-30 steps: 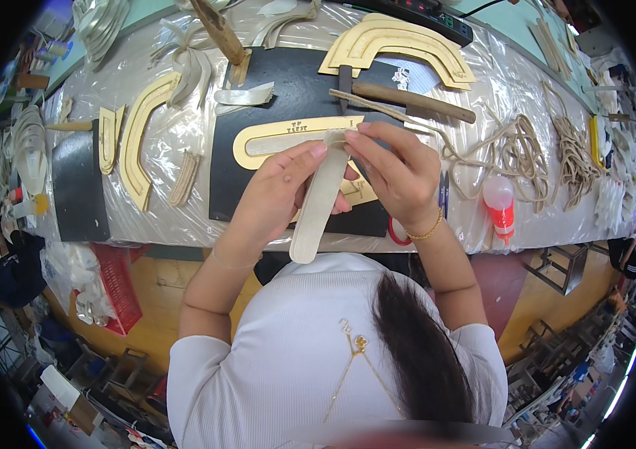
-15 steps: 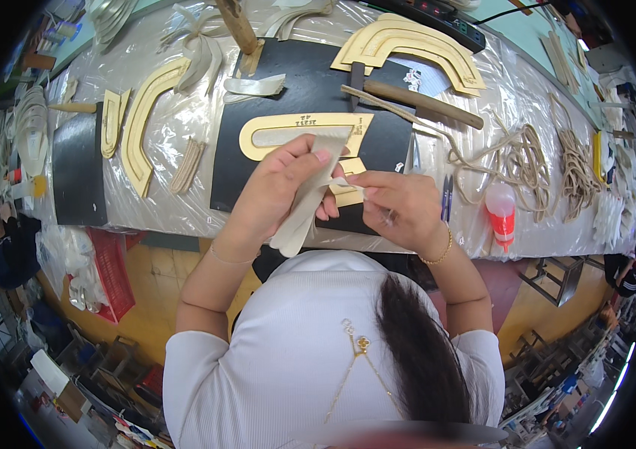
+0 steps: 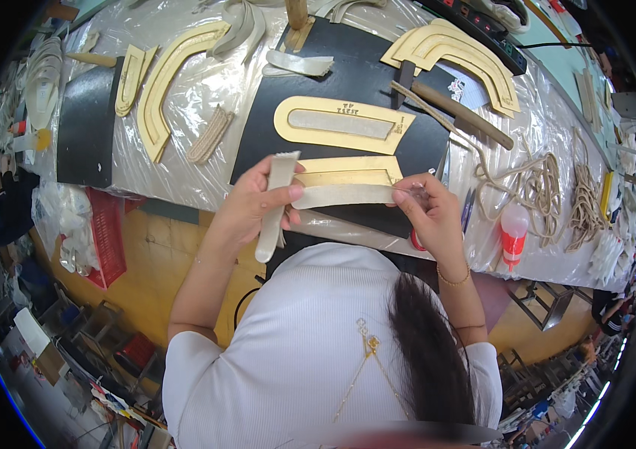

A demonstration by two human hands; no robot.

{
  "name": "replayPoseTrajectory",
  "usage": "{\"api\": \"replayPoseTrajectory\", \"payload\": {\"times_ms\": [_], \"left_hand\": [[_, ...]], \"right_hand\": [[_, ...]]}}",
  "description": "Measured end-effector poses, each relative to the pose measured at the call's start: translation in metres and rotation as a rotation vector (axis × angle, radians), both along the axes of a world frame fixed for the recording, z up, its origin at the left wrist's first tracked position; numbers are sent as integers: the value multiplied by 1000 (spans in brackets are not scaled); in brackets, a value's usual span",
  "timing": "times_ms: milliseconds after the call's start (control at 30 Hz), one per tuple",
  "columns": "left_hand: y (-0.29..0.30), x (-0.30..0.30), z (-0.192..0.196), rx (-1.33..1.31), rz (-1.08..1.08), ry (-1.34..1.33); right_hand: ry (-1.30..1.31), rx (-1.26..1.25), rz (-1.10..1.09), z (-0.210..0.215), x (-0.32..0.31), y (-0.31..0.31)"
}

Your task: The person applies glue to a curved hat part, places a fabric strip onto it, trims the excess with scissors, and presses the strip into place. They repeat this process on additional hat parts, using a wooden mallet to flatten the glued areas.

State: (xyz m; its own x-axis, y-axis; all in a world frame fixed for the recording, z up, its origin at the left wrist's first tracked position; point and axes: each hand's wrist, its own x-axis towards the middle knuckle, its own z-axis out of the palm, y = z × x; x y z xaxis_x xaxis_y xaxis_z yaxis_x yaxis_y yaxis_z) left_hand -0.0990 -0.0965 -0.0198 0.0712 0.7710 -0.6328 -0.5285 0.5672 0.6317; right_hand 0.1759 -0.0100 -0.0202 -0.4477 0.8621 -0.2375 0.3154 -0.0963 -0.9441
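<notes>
Both my hands are raised over the near edge of a black mat (image 3: 252,153). My left hand (image 3: 243,202) is closed round an off-white strip (image 3: 267,241) that stands almost upright; something thin behind its lower end may be another layer. A second off-white strip (image 3: 348,196) stretches crosswise between the hands, its left end under my left thumb. My right hand (image 3: 436,215) pinches the other end of that strip. Just beyond lies a yellow slotted template (image 3: 348,165), partly covered by the strip. Further back, another yellow template (image 3: 288,123) frames a pale strip (image 3: 340,122).
A wooden-handled hammer (image 3: 467,120) lies at the mat's right, near tangled beige cord (image 3: 531,187) and a red-and-clear squeeze bottle (image 3: 513,239). Curved yellow templates (image 3: 154,97) and a folded cord bundle (image 3: 210,136) are left. A red crate (image 3: 108,243) stands below the table's left side.
My hands have moved apart, and the second strip now stretches crosswise between them. The upright strip has shifted left with my left hand. The whole view has turned slightly.
</notes>
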Motion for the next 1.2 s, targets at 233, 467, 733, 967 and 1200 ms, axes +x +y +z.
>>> {"api": "replayPoseTrajectory", "payload": {"times_ms": [233, 467, 733, 967, 1200], "left_hand": [[-7, 7, -7, 35, 63, 420], [3, 16, -11, 95, -84, 894], [5, 21, -20, 206, -178, 1237], [0, 24, -25, 210, -251, 1333], [-1, 23, -29, 254, -245, 1365]], "right_hand": [[-52, -53, -21, -24, 1, 1], [-191, -58, 4, -23, -5, 13], [-460, 154, 90, -18, -14, 18], [-485, 161, 97, -19, -19, 17], [-517, 214, 101, -21, -19, 15]]}}
